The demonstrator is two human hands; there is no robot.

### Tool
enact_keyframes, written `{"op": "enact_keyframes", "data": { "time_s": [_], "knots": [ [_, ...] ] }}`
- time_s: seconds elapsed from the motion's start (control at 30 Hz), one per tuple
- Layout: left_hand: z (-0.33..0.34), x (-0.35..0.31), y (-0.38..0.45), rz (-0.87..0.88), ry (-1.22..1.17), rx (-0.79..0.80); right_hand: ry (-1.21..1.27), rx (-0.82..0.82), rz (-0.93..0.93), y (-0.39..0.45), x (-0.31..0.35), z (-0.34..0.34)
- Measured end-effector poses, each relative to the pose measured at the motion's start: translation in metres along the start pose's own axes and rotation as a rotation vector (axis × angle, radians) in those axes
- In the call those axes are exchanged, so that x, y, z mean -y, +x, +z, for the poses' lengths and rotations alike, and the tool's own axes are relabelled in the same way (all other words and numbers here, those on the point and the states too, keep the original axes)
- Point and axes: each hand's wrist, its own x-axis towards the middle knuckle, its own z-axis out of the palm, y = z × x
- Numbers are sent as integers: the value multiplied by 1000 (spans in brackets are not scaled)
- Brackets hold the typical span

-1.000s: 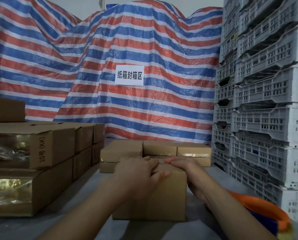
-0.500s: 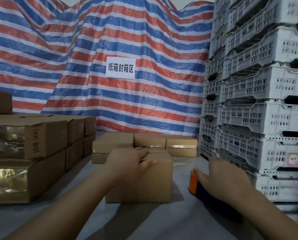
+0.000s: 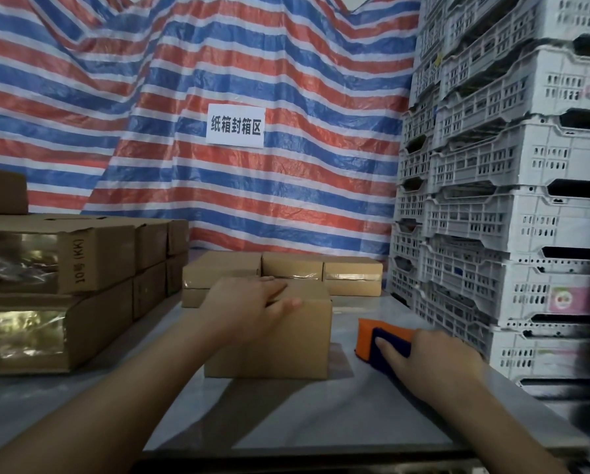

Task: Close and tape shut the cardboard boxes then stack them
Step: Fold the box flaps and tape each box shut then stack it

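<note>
Pressing hand: your left hand (image 3: 249, 307) lies flat on the top of the near cardboard box (image 3: 279, 340), fingers straight and spread across the closed flaps, thumb hooked over the front top edge.
Reaching hand: your right hand (image 3: 433, 362) rests on the tape dispenser (image 3: 377, 340); fingers are laid over its dark blue body, and whether they curl round it in a real grip cannot be told.
Near cardboard box: plain brown, flaps down, standing on the grey table (image 3: 303, 412) at centre, just left of the tape dispenser and apart from it.
Tape dispenser: orange far end, dark blue near part, lying on the table right of the box.
Far row: three low taped boxes (image 3: 291, 268) side by side behind the near box, clear tape glinting on their fronts.
Left stack: larger cartons (image 3: 64, 295) piled in two layers along the left edge, taped ends facing you; one carries printed characters on its side.
Right wall: white slatted plastic crates (image 3: 512, 206) stacked high, from the table's right side to the top of view.
Backdrop: red, white and blue striped tarpaulin (image 3: 184, 97) hung across the far side, with a white paper sign (image 3: 235, 130) bearing dark characters fixed to it.
</note>
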Motion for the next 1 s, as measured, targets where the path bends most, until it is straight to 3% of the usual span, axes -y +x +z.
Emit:
{"op": "enact_keyframes", "data": {
  "time_s": [0.17, 0.3, 0.37, 0.47, 0.53, 0.6, 0.7, 0.8, 0.87, 0.93, 1.0],
  "knots": [
    [-6, -3, -7, -9, 4, 14, -42, -35, -38, 8, 0, 4],
    [-10, -2, -4, -31, -142, 57, 91, -49, -18, 28, -3, -5],
    [-14, 0, 1, -85, -314, 98, 241, -88, 34, 45, -2, -21],
    [-21, 8, 7, -178, -531, 79, 684, -96, 102, 77, 8, -58],
    [-26, 13, 7, -250, -620, 46, 1019, -4, 128, 97, 22, -83],
    [-28, 16, 7, -322, -716, 40, 1297, 196, 125, 111, 43, -105],
    [-33, 16, 10, -350, -851, -5, 1546, 462, 43, 126, 74, -125],
    [-37, 14, 15, -439, -1046, -51, 1546, 610, -16, 135, 102, -126],
    [-38, 16, 16, -589, -1281, -107, 1444, 670, -69, 137, 114, -118],
    [-42, 18, 15, -737, -1488, -181, 1361, 678, -125, 138, 120, -111],
    [-47, 20, 18, -764, -1579, -126, 1309, 647, -183, 141, 123, -110]
  ]
}}
